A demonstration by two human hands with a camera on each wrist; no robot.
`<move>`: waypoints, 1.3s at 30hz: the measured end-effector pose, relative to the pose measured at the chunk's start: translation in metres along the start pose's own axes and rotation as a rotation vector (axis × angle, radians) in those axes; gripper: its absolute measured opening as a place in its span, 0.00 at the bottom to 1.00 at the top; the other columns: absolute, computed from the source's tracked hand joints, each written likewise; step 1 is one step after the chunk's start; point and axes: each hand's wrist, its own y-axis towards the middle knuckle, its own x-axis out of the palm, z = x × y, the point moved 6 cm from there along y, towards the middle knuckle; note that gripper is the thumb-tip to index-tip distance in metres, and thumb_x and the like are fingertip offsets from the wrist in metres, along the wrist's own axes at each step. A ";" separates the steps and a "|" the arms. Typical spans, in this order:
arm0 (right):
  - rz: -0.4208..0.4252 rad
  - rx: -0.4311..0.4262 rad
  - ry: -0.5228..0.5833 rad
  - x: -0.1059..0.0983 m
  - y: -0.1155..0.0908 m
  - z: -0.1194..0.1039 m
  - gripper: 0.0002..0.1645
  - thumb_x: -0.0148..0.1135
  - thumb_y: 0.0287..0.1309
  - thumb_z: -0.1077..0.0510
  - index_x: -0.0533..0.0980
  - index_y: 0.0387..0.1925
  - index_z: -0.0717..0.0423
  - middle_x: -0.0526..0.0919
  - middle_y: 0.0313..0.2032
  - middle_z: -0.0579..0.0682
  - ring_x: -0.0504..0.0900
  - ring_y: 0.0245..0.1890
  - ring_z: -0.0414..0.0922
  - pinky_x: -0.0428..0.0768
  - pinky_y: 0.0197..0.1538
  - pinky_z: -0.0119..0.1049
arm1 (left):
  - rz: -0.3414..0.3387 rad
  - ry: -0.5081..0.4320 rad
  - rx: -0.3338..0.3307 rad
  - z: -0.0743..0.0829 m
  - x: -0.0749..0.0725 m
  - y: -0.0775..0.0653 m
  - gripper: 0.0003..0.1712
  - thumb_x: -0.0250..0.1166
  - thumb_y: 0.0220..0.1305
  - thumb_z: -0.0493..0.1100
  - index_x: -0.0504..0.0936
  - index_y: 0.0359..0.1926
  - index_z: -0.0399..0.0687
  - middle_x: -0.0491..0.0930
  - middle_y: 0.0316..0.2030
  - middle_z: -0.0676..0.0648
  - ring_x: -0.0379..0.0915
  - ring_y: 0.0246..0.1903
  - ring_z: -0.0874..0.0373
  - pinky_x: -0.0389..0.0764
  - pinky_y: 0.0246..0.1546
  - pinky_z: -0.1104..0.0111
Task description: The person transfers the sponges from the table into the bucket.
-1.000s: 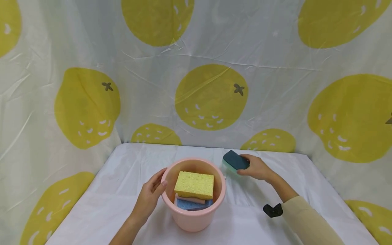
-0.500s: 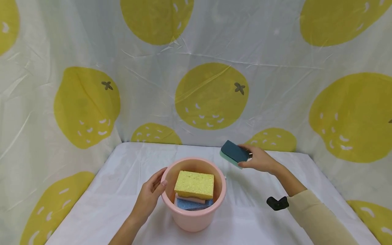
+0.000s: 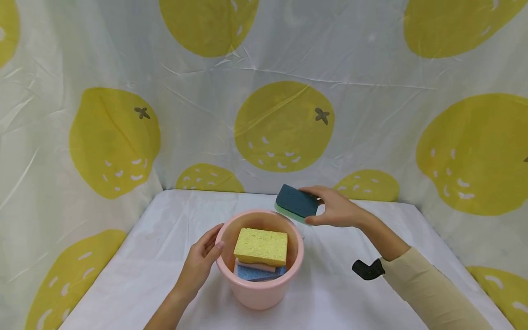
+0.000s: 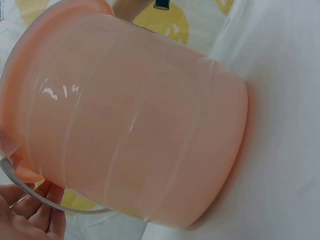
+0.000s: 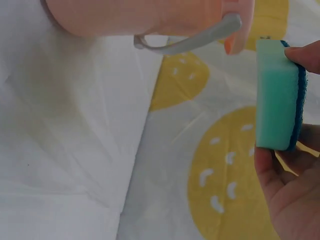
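A pink bucket (image 3: pixel 261 293) stands upright in the middle of the table. Inside it a yellow sponge (image 3: pixel 261 246) lies on top of a thin pinkish piece (image 3: pixel 255 266) and a blue sponge (image 3: pixel 257 273). My left hand (image 3: pixel 199 263) holds the bucket's left rim, thumb over the edge and fingers outside, near the grey handle (image 4: pixel 55 204) in the left wrist view. Between thumb and fingers, my right hand (image 3: pixel 336 208) pinches a green sponge with a dark scouring side (image 3: pixel 298 201). That sponge is in the air by the bucket's far right rim, its green foam facing down.
A white cloth covers the table (image 3: pixel 338 293). Behind and on both sides hangs a whitish curtain (image 3: pixel 198 123) printed with yellow fruit. A black wrist mount (image 3: pixel 368 269) sticks out from the right sleeve (image 3: pixel 429 286). The bucket's grey handle hangs down outside.
My right hand has lifted the green scouring sponge off the table and carried it left, close to the bucket's rim. The left hand and the bucket have stayed in place.
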 end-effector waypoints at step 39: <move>-0.267 -0.219 -0.043 0.043 0.012 -0.084 0.49 0.66 0.62 0.39 0.64 0.77 0.58 0.72 0.69 0.50 0.70 0.66 0.49 0.74 0.64 0.55 | -0.002 0.008 -0.025 0.000 0.002 0.002 0.30 0.59 0.79 0.44 0.67 0.76 0.41 0.69 0.71 0.39 0.65 0.70 0.45 0.73 0.62 0.67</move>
